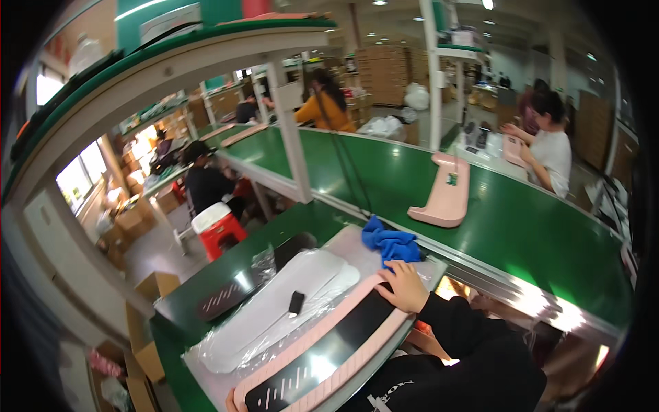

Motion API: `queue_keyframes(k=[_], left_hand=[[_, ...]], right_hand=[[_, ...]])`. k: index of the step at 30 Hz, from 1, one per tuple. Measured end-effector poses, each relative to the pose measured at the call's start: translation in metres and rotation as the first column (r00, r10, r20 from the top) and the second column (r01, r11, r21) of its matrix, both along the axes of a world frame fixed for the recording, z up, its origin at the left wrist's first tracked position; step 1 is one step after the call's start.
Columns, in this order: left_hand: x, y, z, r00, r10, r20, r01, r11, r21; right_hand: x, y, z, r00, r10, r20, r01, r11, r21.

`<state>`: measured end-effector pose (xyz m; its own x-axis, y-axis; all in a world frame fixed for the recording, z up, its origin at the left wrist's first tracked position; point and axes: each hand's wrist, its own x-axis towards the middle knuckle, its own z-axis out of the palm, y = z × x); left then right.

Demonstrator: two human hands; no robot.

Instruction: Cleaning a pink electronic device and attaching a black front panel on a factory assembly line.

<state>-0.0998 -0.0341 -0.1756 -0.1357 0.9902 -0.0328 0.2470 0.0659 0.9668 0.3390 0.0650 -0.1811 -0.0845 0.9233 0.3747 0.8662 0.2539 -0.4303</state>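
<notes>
Currently, a long pink-and-black panel point(333, 347) in hand.
Right hand point(406, 287): fingers clamped on its far end; left hand point(235, 403): at the near end, fingers too hidden to tell.

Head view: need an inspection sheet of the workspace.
Surface: green bench, pale board on it.
Job's things: pink panel with glossy dark centre.
Clutter: blue cloth, white pieces in clear plastic, small black item, dark panel.
Grippers: right hand holds pink panel's right end; left hand at left end, mostly out of frame, grip unclear.
Cables: dark cords beside white post.
Surroundings: green conveyor with pink shell; people; stacked cartons.
</notes>
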Motion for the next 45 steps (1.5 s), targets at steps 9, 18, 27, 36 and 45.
queue_keyframes(k=[9,18,27,36,45], left_hand=[[0.018,-0.001,0.035,0.999,0.006,-0.045,-0.007,1.000,-0.007],[0.038,0.002,0.036,0.996,0.077,0.047,-0.085,0.979,0.187],[0.099,0.016,0.068,0.999,0.015,-0.032,0.012,0.695,0.719],[0.098,0.042,0.037,0.986,0.041,-0.163,0.070,0.780,0.622],[0.170,0.034,0.041,0.793,-0.445,-0.416,0.578,0.765,0.285]], right_hand=[[0.012,-0.022,-0.022,0.945,-0.326,-0.025,0.323,0.944,-0.067],[0.040,-0.056,0.023,0.885,-0.301,-0.355,0.285,0.953,-0.098],[0.155,-0.226,0.049,0.464,0.092,-0.881,0.262,0.936,0.236],[0.137,-0.343,0.054,0.362,0.090,-0.928,0.838,0.404,0.366],[0.215,-0.266,0.028,0.185,0.280,-0.942,0.977,0.050,0.207]])
